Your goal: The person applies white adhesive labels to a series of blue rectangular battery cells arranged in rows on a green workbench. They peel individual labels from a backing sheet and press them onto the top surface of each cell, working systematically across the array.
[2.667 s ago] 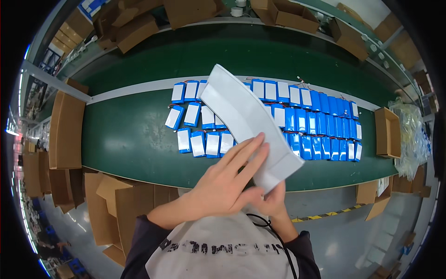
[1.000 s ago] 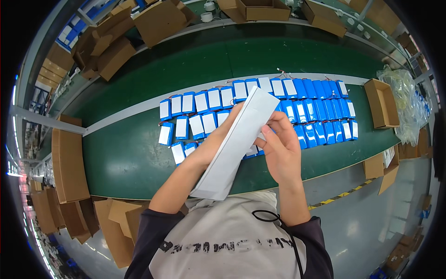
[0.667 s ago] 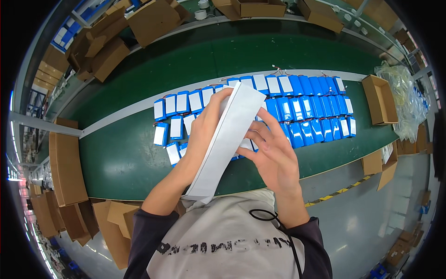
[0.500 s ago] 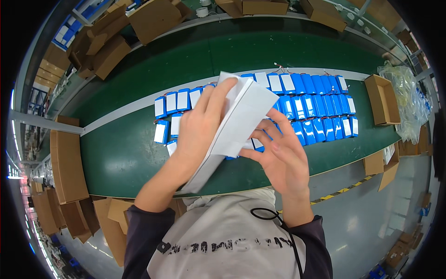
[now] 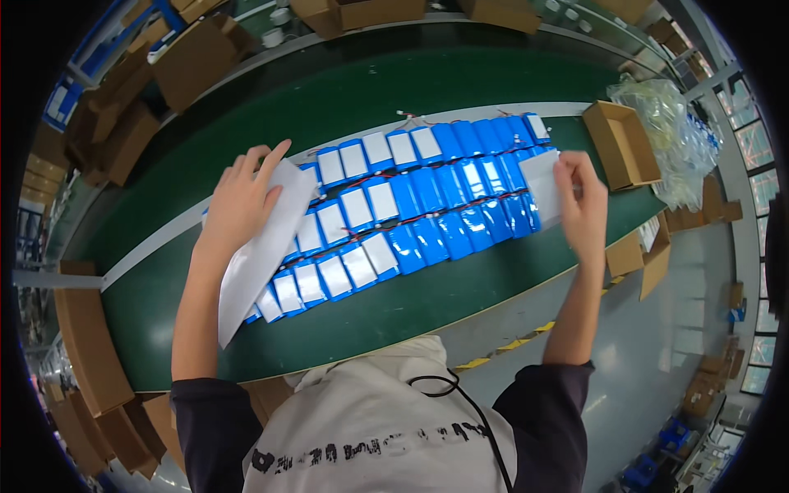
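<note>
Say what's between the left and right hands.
Head view: rows of blue wired packs, some white-faced, on the green bench, plus a white sheet at the left hand and a small white piece in the right hand.

Green counter [image 5: 164, 329] here, blue packs [image 5: 431, 189] lined up in three rows, white patches [image 5: 381, 201] on many, thin leads [image 5: 384, 174] trailing, open cardboard box [image 5: 602, 146] at the right end
</note>
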The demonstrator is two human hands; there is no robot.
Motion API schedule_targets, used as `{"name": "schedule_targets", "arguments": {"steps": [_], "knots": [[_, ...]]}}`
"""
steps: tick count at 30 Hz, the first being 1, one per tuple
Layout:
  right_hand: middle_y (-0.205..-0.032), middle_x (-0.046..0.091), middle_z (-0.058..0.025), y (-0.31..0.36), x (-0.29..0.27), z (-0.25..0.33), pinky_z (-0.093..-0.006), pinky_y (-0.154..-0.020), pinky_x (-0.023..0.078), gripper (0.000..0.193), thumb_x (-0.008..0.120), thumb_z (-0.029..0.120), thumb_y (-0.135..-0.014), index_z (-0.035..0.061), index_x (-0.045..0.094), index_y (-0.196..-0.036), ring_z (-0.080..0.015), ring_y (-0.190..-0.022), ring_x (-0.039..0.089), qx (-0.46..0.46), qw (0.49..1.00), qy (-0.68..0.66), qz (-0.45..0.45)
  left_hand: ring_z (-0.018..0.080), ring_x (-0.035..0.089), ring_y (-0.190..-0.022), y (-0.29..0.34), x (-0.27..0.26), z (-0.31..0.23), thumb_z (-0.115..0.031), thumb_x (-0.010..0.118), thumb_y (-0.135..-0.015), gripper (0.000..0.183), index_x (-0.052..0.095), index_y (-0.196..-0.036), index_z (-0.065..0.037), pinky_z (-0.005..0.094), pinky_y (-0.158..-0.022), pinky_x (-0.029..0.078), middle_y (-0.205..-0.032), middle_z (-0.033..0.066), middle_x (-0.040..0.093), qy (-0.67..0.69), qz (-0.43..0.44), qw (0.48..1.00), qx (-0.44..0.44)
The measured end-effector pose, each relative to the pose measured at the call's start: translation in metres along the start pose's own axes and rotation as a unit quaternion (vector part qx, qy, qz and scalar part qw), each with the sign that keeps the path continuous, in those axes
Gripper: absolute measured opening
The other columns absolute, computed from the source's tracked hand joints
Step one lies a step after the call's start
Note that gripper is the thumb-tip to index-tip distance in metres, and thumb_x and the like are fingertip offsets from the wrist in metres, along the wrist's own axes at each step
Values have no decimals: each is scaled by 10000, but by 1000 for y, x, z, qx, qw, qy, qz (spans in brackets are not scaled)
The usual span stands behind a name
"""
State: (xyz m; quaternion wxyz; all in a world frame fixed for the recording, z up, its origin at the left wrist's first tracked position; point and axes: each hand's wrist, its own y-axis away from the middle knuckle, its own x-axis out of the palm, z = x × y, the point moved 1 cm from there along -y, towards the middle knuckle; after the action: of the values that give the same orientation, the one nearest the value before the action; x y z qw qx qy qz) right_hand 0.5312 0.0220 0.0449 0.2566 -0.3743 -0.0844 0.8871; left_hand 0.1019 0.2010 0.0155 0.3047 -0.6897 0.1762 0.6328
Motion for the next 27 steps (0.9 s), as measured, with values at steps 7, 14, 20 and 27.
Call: {"name": "schedule_targets", "arguments": {"steps": [7, 14, 20, 27], "knots": [[-989, 686, -101, -82, -49, -62, -479, -796, 523, 149, 548, 253, -1057, 142, 639, -1097, -368, -942, 665, -161, 920, 275, 227, 340, 600, -1209, -67, -3, -96, -79, 697, -921, 441, 636, -1356, -112, 420, -1021, 513, -1328, 143, 622, 145, -88, 974, 148], [-1033, 715, -89, -97, -41, -72, -463, -825, 545, 167, 542, 246, -1063, 128, 649, -1115, -360, -968, 682, -152, 898, 275, 307, 310, 623, -1070, -115, 40, -206, -127, 695, -935, 296, 670, -1228, -93, 425, -924, 526, -1141, 106, 638, 247, -58, 918, 304], [-975, 693, -109, -100, -35, -79, -458, -798, 542, 156, 565, 217, -1053, 87, 645, -1083, -360, -929, 678, -159, 902, 263, 302, 289, 605, -1082, -141, 66, -249, -154, 695, -949, 297, 679, -1240, -98, 408, -911, 529, -1156, 110, 622, 282, -57, 908, 304], [-937, 683, -95, -103, -24, -84, -459, -771, 544, 158, 601, 219, -1018, 100, 684, -1080, -346, -878, 682, -168, 892, 300, 294, 306, 521, -1139, -159, 73, -286, -222, 688, -963, 374, 677, -1328, -143, 447, -968, 483, -1189, 126, 558, 216, -77, 932, 279]]}}
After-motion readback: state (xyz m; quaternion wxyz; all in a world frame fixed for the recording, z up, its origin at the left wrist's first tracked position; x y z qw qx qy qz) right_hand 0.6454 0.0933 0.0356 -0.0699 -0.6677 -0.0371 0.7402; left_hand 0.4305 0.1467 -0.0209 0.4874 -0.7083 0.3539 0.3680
